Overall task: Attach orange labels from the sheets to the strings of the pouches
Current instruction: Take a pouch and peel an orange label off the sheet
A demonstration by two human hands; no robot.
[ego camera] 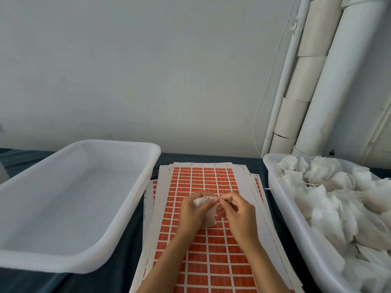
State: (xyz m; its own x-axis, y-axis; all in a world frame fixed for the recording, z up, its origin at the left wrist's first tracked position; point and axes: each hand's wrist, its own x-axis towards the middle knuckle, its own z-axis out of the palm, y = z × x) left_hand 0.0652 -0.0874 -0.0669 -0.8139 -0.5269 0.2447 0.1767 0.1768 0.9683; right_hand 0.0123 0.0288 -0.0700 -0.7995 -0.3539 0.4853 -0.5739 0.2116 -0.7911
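Note:
A stack of sheets with orange labels [203, 180] lies in the middle of the dark table. Over it, my left hand [190, 214] grips a small white pouch [204, 200], whose lower part hangs down between both hands. My right hand [239, 214] pinches something tiny at the pouch's top, just off my left fingertips; whether it is the string or a label is too small to tell. A heap of white pouches [330, 193] with loose strings fills the tray on the right.
A large white tray [139, 187] with nothing in it stands on the left. The right white tray [281, 197] holds the pouches. Cardboard tubes and white pipes [317, 81] lean against the wall at the back right.

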